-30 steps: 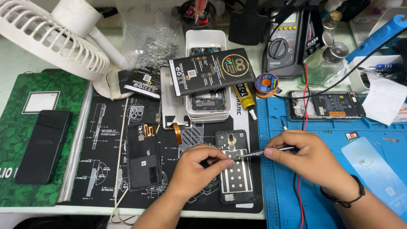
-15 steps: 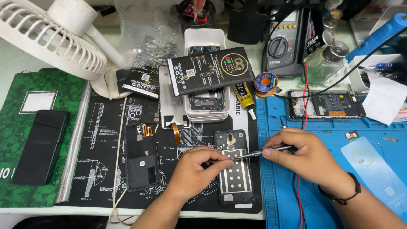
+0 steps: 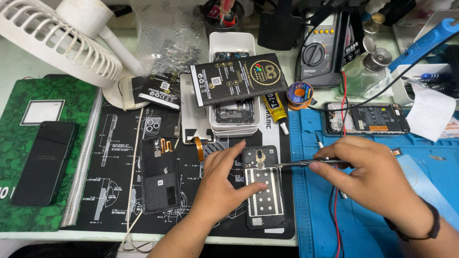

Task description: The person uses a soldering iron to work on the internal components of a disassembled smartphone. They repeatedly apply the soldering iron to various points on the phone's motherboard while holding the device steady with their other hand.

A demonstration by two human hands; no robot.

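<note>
- The opened phone [image 3: 264,188] lies face down on the black mat [image 3: 114,157] at the desk's front edge, between both hands.
- The left hand [image 3: 221,184] rests open, thumb pressing the phone's left edge.
- The right hand [image 3: 370,177] pinches a thin tool [image 3: 301,163], probably a screwdriver, tip touching the phone's top.

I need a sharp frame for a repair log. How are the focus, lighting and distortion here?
Head view: even overhead light, soft shadows under the left hand and right hand; the opened phone and probe are sharp; mild glare on the glass bottle; the white fan and the picture's corners bend slightly, as from a wide lens.
</note>
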